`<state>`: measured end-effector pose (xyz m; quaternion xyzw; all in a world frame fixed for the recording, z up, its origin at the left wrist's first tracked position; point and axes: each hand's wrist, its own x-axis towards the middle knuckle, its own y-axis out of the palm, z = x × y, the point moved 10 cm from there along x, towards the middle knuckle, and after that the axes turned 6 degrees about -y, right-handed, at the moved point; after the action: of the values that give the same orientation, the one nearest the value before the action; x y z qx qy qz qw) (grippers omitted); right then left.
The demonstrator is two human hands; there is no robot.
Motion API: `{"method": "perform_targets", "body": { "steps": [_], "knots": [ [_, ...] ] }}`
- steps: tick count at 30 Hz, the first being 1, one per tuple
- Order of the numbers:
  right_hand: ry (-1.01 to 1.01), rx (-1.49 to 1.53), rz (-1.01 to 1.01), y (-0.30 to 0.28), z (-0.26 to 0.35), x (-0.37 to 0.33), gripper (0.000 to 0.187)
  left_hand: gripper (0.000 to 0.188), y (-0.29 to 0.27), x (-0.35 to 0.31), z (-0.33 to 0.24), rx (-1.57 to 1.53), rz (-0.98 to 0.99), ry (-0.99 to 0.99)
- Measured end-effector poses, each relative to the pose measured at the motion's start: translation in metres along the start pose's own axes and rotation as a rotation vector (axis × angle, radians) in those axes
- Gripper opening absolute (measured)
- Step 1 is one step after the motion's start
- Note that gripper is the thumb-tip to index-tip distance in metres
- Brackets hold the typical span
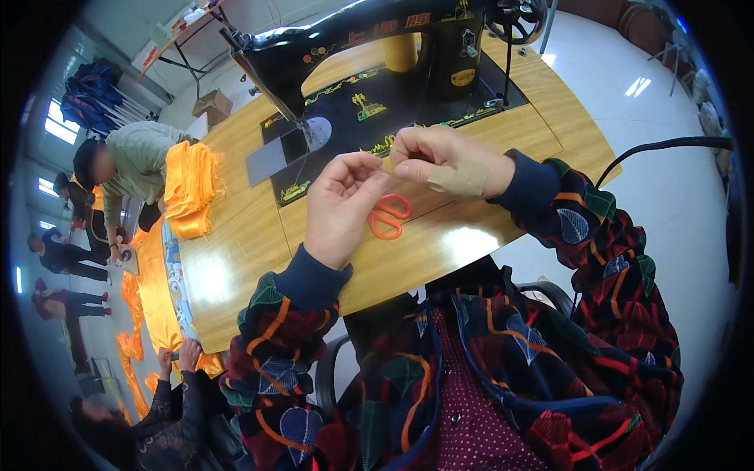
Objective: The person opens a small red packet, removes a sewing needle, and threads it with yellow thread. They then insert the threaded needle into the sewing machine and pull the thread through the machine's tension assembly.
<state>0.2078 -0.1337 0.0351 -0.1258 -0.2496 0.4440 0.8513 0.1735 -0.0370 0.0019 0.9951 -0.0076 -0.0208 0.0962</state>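
Note:
Both of my hands meet above the wooden sewing table, fingertips nearly touching. My left hand [342,204] is closed in a pinch, thumb against the fingers. The fingers of my right hand [444,162] are also pinched together, and a tan patch lies across the base of its thumb. What they hold is too small to make out. Scissors with orange-red handles [389,217] lie on the table just beneath my hands, their blades hidden. Beyond my hands stands a black sewing machine [271,67] with gold decoration, its needle area to the left over a metal plate [267,161].
Folded orange satin cloth [189,188] is stacked on the table's left side. More orange cloth [157,294] stretches past the left edge, where a person in a green top [145,157] and another in dark clothes [177,416] work. A black cable [667,144] runs off right.

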Motion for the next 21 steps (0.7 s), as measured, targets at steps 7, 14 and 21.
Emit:
{"method": "perform_targets", "body": {
  "steps": [7, 14, 21],
  "knots": [
    [0.115, 0.343, -0.019, 0.016, -0.013, 0.006, 0.016, 0.012, -0.001, -0.004, 0.002, -0.22, 0.051, -0.043],
    [0.168, 0.389, -0.039, 0.022, -0.02, 0.009, 0.016, 0.01, -0.003, -0.007, 0.002, -0.243, -0.001, -0.057],
    [0.131, 0.166, 0.037, 0.022, -0.018, 0.028, 0.014, 0.006, -0.02, -0.004, 0.0, -0.174, -0.022, -0.088]
  ]
}}
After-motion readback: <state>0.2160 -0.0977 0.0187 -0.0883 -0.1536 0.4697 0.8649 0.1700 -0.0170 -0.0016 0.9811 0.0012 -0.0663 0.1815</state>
